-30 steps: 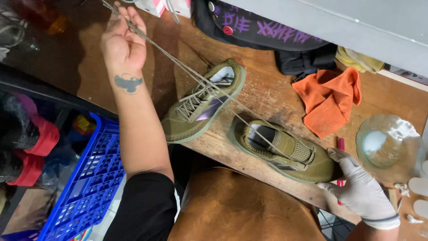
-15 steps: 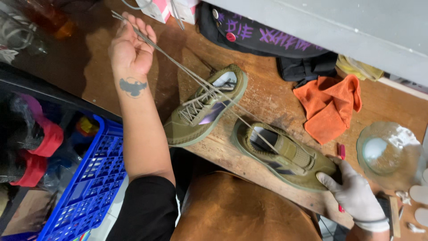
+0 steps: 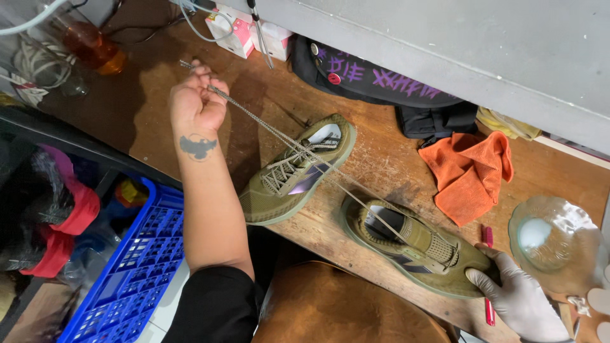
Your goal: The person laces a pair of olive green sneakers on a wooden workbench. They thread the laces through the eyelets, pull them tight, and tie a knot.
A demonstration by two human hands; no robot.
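Warm indoor light from above, fairly bright on the wooden table (image 3: 387,159) between the hands. Left hand (image 3: 196,105) is well lit and throws a soft shadow on the wood beyond it. Area left of the left arm is dim; the blue crate (image 3: 136,267) shows colour but little detail. Gloved right hand (image 3: 518,298) is pale, near blown out. Glare on the glass bowl (image 3: 553,232) beside it. Grey shelf (image 3: 483,51) above the hands is flat, evenly lit. Slight wide-angle bending at the frame edges. Focus mostly sharp, mild softness in the corners.
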